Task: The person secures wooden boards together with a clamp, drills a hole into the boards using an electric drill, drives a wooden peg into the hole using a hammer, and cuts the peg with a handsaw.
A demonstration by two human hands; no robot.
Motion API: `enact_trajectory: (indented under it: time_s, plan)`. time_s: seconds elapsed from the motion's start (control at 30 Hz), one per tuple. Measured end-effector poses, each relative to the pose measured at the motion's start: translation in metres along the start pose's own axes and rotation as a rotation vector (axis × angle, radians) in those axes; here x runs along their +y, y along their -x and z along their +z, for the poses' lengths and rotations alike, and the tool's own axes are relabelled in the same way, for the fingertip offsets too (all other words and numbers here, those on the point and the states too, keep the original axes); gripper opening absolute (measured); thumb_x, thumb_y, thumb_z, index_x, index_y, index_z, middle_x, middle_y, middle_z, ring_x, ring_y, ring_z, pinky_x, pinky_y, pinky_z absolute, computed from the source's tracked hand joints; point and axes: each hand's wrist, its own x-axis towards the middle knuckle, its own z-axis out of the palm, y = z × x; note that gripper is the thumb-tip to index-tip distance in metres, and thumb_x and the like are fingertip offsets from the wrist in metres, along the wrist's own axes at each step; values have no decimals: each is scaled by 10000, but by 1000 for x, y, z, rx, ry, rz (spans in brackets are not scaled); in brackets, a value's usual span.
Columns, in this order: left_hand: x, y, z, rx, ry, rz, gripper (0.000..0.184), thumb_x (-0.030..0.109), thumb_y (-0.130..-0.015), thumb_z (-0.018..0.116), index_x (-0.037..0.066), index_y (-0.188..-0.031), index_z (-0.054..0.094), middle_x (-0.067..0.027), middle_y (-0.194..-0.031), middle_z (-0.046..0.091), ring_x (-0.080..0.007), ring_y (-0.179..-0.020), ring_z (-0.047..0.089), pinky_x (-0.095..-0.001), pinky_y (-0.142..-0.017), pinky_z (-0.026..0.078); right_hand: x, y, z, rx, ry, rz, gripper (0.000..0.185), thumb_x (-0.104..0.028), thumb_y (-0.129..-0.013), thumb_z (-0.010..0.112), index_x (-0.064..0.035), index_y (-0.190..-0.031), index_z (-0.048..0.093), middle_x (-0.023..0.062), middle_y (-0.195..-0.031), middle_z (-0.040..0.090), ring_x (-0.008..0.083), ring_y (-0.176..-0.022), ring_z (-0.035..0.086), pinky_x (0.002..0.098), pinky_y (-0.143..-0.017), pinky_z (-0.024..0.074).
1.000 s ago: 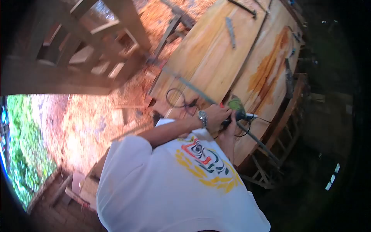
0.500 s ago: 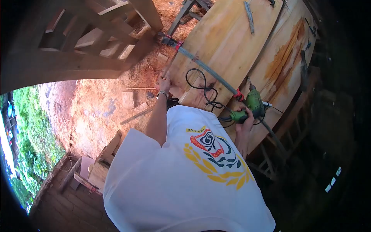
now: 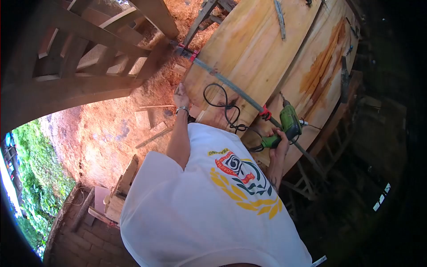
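Observation:
In my right hand (image 3: 278,143) is a green and black power drill (image 3: 290,121), gripped by its handle. Its bit points away from me over the wooden boards. My left hand (image 3: 181,97), with a band at the wrist, is closed beside the near left edge of the wide wooden board (image 3: 249,49). What its fingers hold is too small to make out. Across the boards runs a long metal bar clamp (image 3: 238,90) with red fittings. A black cord (image 3: 227,104) loops over the wood by the drill's handle.
A slatted wooden frame (image 3: 102,49) stands at upper left. A narrow metal bar (image 3: 280,18) lies on the far part of the board. Offcuts (image 3: 143,120) lie on the shaving-covered ground. Wooden pieces (image 3: 118,200) are stacked at lower left. The right side is dark.
The view has shifted, moving the boards slightly left and up. My left hand has shifted slightly along the board's edge; a thin length seen at its fingers earlier no longer shows. My right hand keeps the drill.

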Motion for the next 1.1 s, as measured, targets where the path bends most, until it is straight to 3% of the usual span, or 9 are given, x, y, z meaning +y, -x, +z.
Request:
enact_trajectory:
  time_s: [0.1, 0.4, 0.5, 0.7, 0.8, 0.9, 1.03, 1.07, 1.1]
  plan:
    - [4, -29, -11, -21, -47, -8, 588, 474, -1035, 510, -78, -1140, 680, -139, -1046, 721, -188, -965, 644, -346, -847, 507, -4, -1, 3, -17, 59, -9, 222, -85, -845, 620, 11, -1041, 579, 149, -932, 655, 229, -757, 609, 378, -747, 530]
    - [44, -96, -32, -36, 185, -127, 587, 516, -992, 574, 1, -1269, 619, -120, -1185, 685, -211, -1067, 654, -328, -932, 508, -12, 16, 37, 82, 234, -50, 311, -1, -804, 629, 22, -1110, 577, 150, -920, 668, 202, -672, 620, 324, -622, 543]
    - [44, -82, -32, -137, 620, -555, 633, 531, -955, 622, 45, -1355, 547, -100, -1288, 637, -241, -1139, 635, -382, -1002, 492, -9, 5, 28, 112, 353, -132, 329, 0, -791, 649, 12, -1113, 581, 137, -907, 669, 201, -678, 627, 327, -598, 542]
    - [9, -62, -48, -506, 621, -749, 677, 465, -887, 701, 72, -1401, 503, -94, -1385, 587, -288, -1260, 556, -482, -1100, 412, -5, -7, 24, 81, 514, -164, 309, 3, -773, 678, 10, -1076, 615, 114, -880, 678, 198, -633, 621, 315, -569, 532]
    - [7, -66, -61, -750, 639, -780, 664, 422, -873, 703, 64, -1396, 504, -122, -1400, 576, -298, -1260, 554, -487, -1099, 410, -9, 5, 39, 90, 603, -152, 304, 7, -763, 693, 11, -1059, 626, 111, -875, 683, 197, -616, 620, 308, -566, 526]
    - [23, -60, -63, -827, 504, -834, 637, 400, -872, 691, 50, -1375, 520, -144, -1377, 590, -295, -1247, 564, -478, -1091, 416, -16, 12, 36, 51, 667, -87, 357, 5, -755, 704, 14, -1100, 613, 110, -920, 703, 195, -742, 650, 316, -638, 526]
    - [7, -66, -65, -956, 242, -782, 576, 368, -855, 749, 30, -1294, 591, -129, -1242, 671, -249, -1089, 661, -402, -973, 519, -19, 13, 24, 1, 513, -78, 333, -14, -762, 713, 10, -1078, 612, 125, -917, 703, 205, -695, 641, 321, -615, 533]
    - [15, -63, -66, -967, 180, -881, 586, 378, -829, 792, 25, -1262, 615, -109, -1188, 692, -215, -994, 692, -361, -887, 561, -21, 13, 23, 1, 501, -76, 325, -14, -764, 712, 10, -1072, 612, 127, -916, 702, 208, -683, 640, 325, -607, 534]
    - [11, -60, -65, -919, 150, -790, 574, 402, -822, 797, 20, -1221, 640, -102, -1147, 704, -211, -968, 696, -355, -870, 564, -21, 13, 22, 1, 485, -73, 317, -14, -767, 712, 10, -1066, 611, 129, -916, 700, 212, -672, 638, 328, -599, 536]
